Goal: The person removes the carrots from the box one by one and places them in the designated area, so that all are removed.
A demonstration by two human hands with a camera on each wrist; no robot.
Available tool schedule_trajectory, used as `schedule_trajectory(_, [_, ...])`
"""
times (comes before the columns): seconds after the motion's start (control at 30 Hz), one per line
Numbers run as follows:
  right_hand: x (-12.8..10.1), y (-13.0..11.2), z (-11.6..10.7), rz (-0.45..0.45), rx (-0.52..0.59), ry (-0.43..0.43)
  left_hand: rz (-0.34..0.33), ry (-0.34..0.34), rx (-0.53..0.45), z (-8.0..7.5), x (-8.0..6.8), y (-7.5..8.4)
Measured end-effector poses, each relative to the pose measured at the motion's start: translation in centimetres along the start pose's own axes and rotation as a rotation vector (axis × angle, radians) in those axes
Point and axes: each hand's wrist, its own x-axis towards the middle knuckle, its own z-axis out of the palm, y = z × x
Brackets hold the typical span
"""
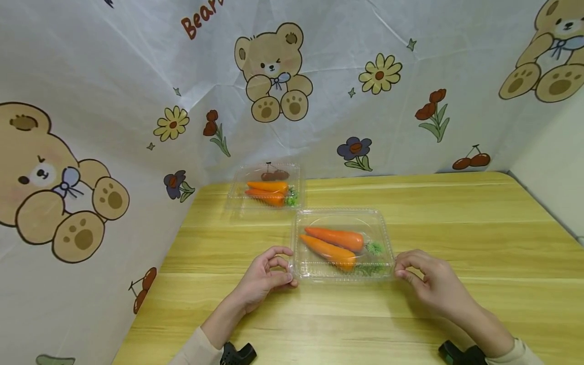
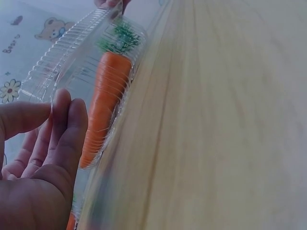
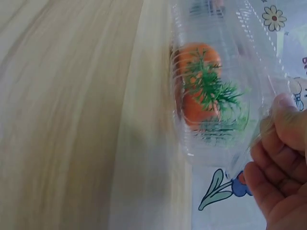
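Where hands point(image 1: 266, 276) flank box point(image 1: 342, 243): edges

Two bare hands, left hand point(image 1: 263, 278), right hand point(image 1: 431, 284), cream long sleeves point(image 1: 193, 350) worn on both arms, black wrist cameras point(image 1: 237, 354) strapped below

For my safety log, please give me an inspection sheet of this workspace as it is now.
Surface: wooden table, bare wood around the boxes.
Job's things: clear near box, lid down, two carrots inside.
Clutter: far box with two carrots, by the backdrop.
Hands: left hand pinches the near box's left corner; right hand holds its right corner.
Cables: nothing seen.
Surroundings: bear-print cloth behind and left.
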Motion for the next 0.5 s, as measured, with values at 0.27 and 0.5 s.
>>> schedule_trajectory(0.27, [0.13,-0.72,0.10,0.097,-0.035,0.000,0.029,-0.012,0.012,-0.18,0.10,-0.07])
schedule_trajectory(0.5, [0.13,-0.88,-0.13,0.155,0.021,-0.029,0.031,-0.009,0.020,-0.34,0.05,-0.09])
